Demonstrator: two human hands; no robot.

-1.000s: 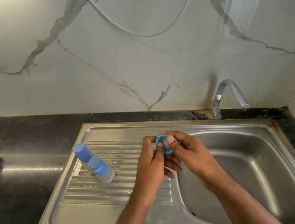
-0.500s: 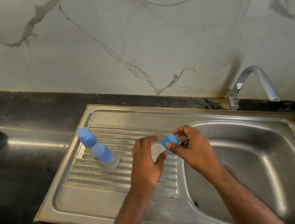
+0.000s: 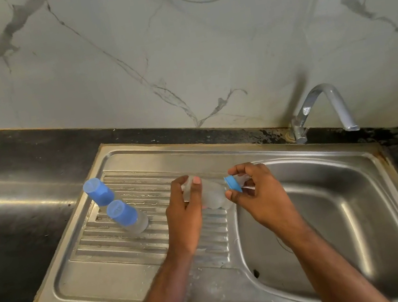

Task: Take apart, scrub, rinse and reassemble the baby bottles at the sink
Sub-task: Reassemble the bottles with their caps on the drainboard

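Observation:
My left hand (image 3: 186, 213) grips a clear baby bottle body (image 3: 210, 196) held sideways above the seam between drainboard and basin. My right hand (image 3: 257, 191) pinches a blue screw ring (image 3: 233, 184) with a clear teat in it, just off the bottle's open end. Two more bottles stand on the ribbed drainboard (image 3: 139, 242) at the left: one with a blue cap (image 3: 98, 192) at the back, another blue-capped bottle (image 3: 125, 215) in front of it.
The steel sink basin (image 3: 342, 227) lies under my right forearm, with the tap (image 3: 322, 109) at its back right corner, not running. Black counter (image 3: 9, 235) surrounds the sink. A marble-patterned wall rises behind.
The blue ring and teat have come away from the bottle: my right hand drew them to the right while my left hand kept the clear body. The camera tilted downward.

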